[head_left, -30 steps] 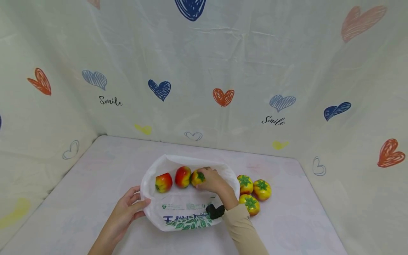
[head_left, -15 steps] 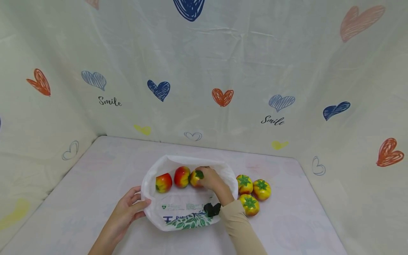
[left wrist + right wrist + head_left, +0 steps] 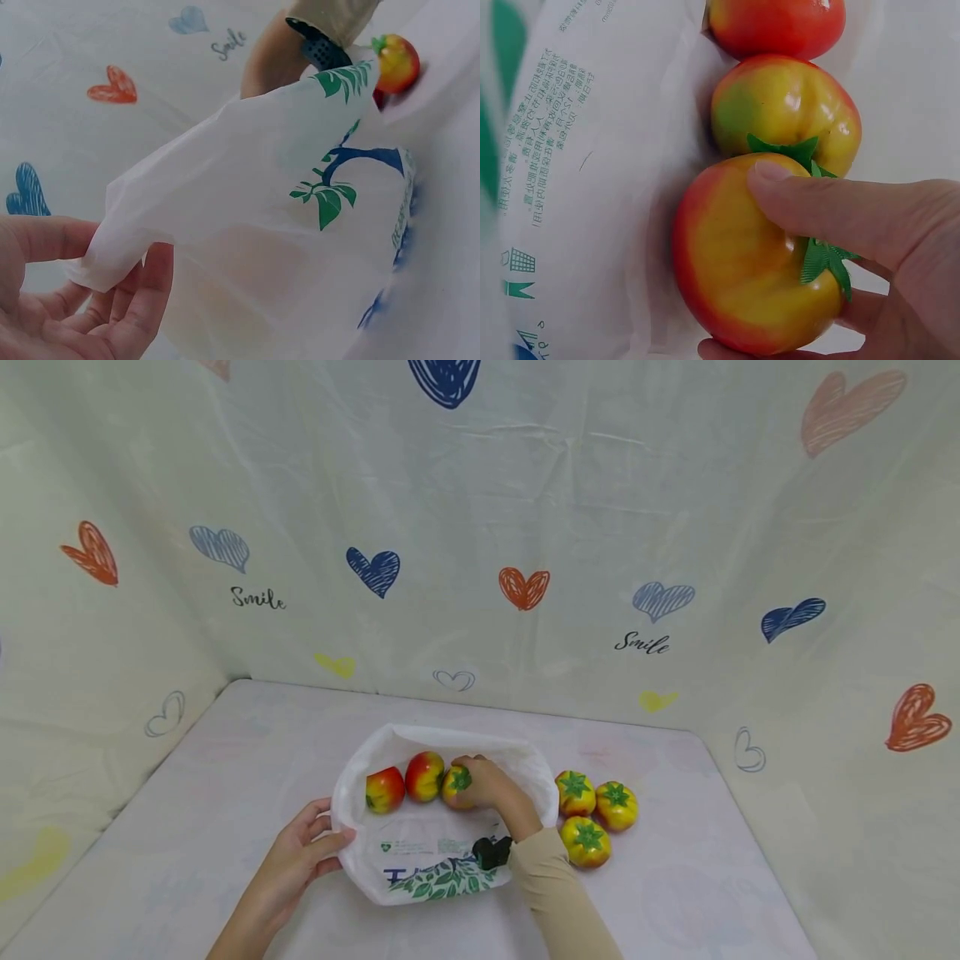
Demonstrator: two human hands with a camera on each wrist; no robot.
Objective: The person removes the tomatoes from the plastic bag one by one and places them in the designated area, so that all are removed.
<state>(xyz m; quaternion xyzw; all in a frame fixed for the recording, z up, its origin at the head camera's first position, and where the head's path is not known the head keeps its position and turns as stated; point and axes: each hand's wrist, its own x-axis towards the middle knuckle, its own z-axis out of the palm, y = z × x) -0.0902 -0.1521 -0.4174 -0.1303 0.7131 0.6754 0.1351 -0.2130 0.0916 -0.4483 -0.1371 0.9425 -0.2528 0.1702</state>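
Observation:
My left hand [image 3: 296,852] pinches the left rim of a white plastic bag [image 3: 351,785] printed with green leaves. In the left wrist view, thumb and fingers grip the edge of the bag [image 3: 202,165]. Inside the bag, my right hand [image 3: 489,783] holds a red-and-yellow tomato [image 3: 454,787] with a green calyx. The right wrist view shows the thumb across this tomato [image 3: 742,247], fingers under and behind it. It touches the middle tomato [image 3: 787,105]. Another tomato [image 3: 385,791] lies at the left inside the bag, completing a row.
Outside the bag's right rim, three tomatoes sit together on the white-covered table: one at the back left [image 3: 575,792], one at the right [image 3: 617,806], one in front [image 3: 587,841]. A pale curtain [image 3: 450,635] printed with hearts hangs behind the table.
My right hand has shifted slightly left inside the bag with its tomato, and the middle tomato has moved left toward the leftmost one. The left hand stays on the rim.

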